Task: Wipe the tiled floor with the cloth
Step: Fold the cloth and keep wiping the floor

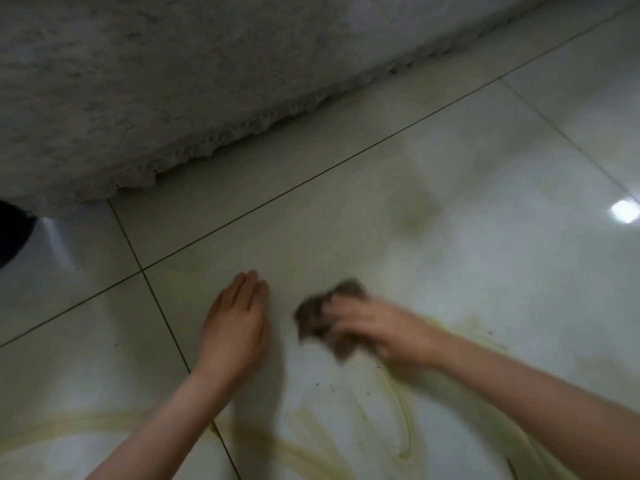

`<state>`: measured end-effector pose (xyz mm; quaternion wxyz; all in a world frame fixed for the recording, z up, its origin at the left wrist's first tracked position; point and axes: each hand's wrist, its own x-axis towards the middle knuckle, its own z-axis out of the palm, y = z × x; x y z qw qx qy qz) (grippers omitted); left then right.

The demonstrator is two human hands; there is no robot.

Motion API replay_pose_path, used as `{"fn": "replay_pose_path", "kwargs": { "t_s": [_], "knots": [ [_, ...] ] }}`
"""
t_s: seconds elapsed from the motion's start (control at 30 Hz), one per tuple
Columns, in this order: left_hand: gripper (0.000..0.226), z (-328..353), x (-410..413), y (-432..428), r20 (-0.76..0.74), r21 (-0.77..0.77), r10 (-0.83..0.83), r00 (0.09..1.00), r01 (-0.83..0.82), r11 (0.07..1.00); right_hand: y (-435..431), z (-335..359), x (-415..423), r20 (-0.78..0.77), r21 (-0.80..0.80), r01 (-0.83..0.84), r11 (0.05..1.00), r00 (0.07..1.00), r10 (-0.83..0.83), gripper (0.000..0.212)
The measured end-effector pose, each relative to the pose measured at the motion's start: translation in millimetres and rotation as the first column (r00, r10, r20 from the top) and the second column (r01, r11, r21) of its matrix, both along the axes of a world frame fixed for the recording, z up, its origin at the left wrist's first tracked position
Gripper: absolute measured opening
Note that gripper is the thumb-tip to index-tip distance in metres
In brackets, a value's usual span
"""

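The glossy pale tiled floor (381, 188) fills the view, crossed by dark grout lines. A crumpled brown cloth (317, 317) lies on the tile at lower centre. My right hand (377, 327) grips the cloth from the right, fingers curled over it, and is blurred with motion. My left hand (239, 323) rests flat on the tile just left of the cloth, fingers straight and together. Yellowish streaks (401, 410) and small dark specks mark the floor below the cloth.
A white textured fabric with a lace hem (207, 147) hangs down to the floor across the upper left. A dark object (14, 233) shows at the left edge. A bright light reflection (625, 211) sits on the tile at right.
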<state>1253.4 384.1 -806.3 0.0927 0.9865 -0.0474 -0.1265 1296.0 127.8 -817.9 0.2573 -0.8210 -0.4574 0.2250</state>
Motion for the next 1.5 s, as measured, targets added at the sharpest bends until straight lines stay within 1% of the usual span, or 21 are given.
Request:
{"fn": "replay_pose_path", "kwargs": {
  "t_s": [0.03,0.1,0.17,0.23,0.3,0.37,0.47,0.53,0.57,0.6,0.7,0.8,0.9,0.97,1.07,1.13,1.2,1.27,1.37,1.43,1.5],
  "knots": [
    [0.058,-0.3,0.9,-1.5,0.008,0.001,0.001,1.000,-0.001,1.000,-2.2,2.0,27.0,-0.008,0.030,0.166,0.986,0.986,-0.166,0.026],
    [0.056,-2.4,1.9,-4.4,0.015,0.002,0.022,1.000,-0.022,1.000,-4.0,-1.1,78.5,0.036,0.044,0.449,0.893,0.892,-0.450,0.034],
    [0.046,-5.8,3.2,-6.6,0.040,0.008,0.044,0.998,-0.045,0.999,2.0,-10.4,104.9,0.082,-0.002,0.571,0.821,0.818,-0.569,0.043],
    [0.041,-7.8,3.4,-8.6,0.046,0.006,0.053,0.998,-0.054,0.999,11.2,-19.9,93.9,0.128,0.009,0.632,0.775,0.768,-0.628,0.046],
    [0.041,-6.8,3.9,-9.2,0.039,0.005,0.057,0.998,-0.057,0.998,15.1,-25.4,45.0,0.182,0.081,0.621,0.780,0.760,-0.624,0.045],
    [0.040,-4.1,4.5,-10.4,0.024,0.017,0.056,0.998,-0.057,0.998,8.5,-23.9,-21.6,0.148,0.092,0.534,0.841,0.828,-0.542,0.047],
    [0.033,2.9,7.0,-14.5,-0.015,0.062,0.054,0.998,-0.053,0.997,-18.6,-13.4,-80.1,0.061,0.020,0.226,0.974,0.972,-0.227,0.050],
    [0.030,7.8,10.4,-18.5,-0.063,0.090,0.057,0.996,-0.052,0.995,-35.8,-5.3,-59.9,-0.005,-0.008,0.064,0.998,0.998,-0.064,0.047],
    [0.030,9.2,12.3,-20.5,-0.086,0.107,0.059,0.995,-0.050,0.993,-41.2,-0.7,-38.6,-0.058,-0.028,0.097,0.995,0.993,-0.098,0.043],
    [0.030,9.7,14.4,-22.9,-0.109,0.132,0.061,0.992,-0.047,0.990,-46.1,3.3,-12.5,-0.073,-0.048,0.204,0.978,0.976,-0.207,0.040],
    [0.027,8.2,16.4,-29.4,-0.144,0.187,0.050,0.988,-0.022,0.982,-71.1,-0.9,75.6,0.041,-0.036,0.582,0.813,0.813,-0.580,0.038],
    [0.025,1.7,19.2,-34.1,-0.150,0.277,0.043,0.988,0.001,0.961,-85.1,-17.9,112.7,0.099,-0.019,0.682,0.731,0.729,-0.677,0.045],
    [0.027,-0.6,23.4,-38.2,-0.178,0.363,0.075,0.981,-0.005,0.932,-72.9,-33.9,68.5,0.171,0.054,0.758,0.650,0.634,-0.754,0.045],
    [0.031,2.4,28.0,-42.9,-0.222,0.462,0.079,0.972,0.034,0.886,-65.1,-34.4,7.9,0.143,0.105,0.706,0.700,0.686,-0.713,0.045],
    [0.039,16.8,39.4,-60.9,-0.298,0.574,0.090,0.950,0.102,0.813,-76.5,-21.9,-66.5,0.078,0.032,0.510,0.860,0.856,-0.511,0.048],
    [0.046,27.6,48.2,-80.4,-0.339,0.574,0.109,0.935,0.114,0.811,-97.7,-6.0,-76.0,0.020,-0.047,0.380,0.924,0.925,-0.379,0.051],
    [0.052,36.8,55.9,-102.4,-0.349,0.495,0.071,0.934,0.119,0.861,-117.2,18.3,-66.4,-0.058,-0.097,0.371,0.923,0.924,-0.378,0.045],
    [0.056,43.7,62.8,-125.9,-0.335,0.382,-0.041,0.941,0.176,0.907,-137.1,43.3,-56.1,-0.125,-0.074,0.577,0.814,0.804,-0.581,0.037],
    [0.062,45.9,72.3,-163.2,-0.333,0.241,-0.223,0.916,0.311,0.919,-178.8,69.2,-55.3,-0.132,-0.080,0.886,0.458,0.446,-0.885,0.041],
    [0.064,40.6,75.5,-185.5,-0.337,0.194,-0.299,0.893,0.376,0.906,-212.7,75.7,-70.5,-0.120,-0.095,0.962,0.255,0.243,-0.963,0.042],
    [0.065,34.1,74.7,-203.2,-0.336,0.167,-0.362,0.870,0.433,0.886,-242.3,78.5,-95.3,-0.112,-0.136,0.986,0.099,0.084,-0.990,0.043]
  ]
}}
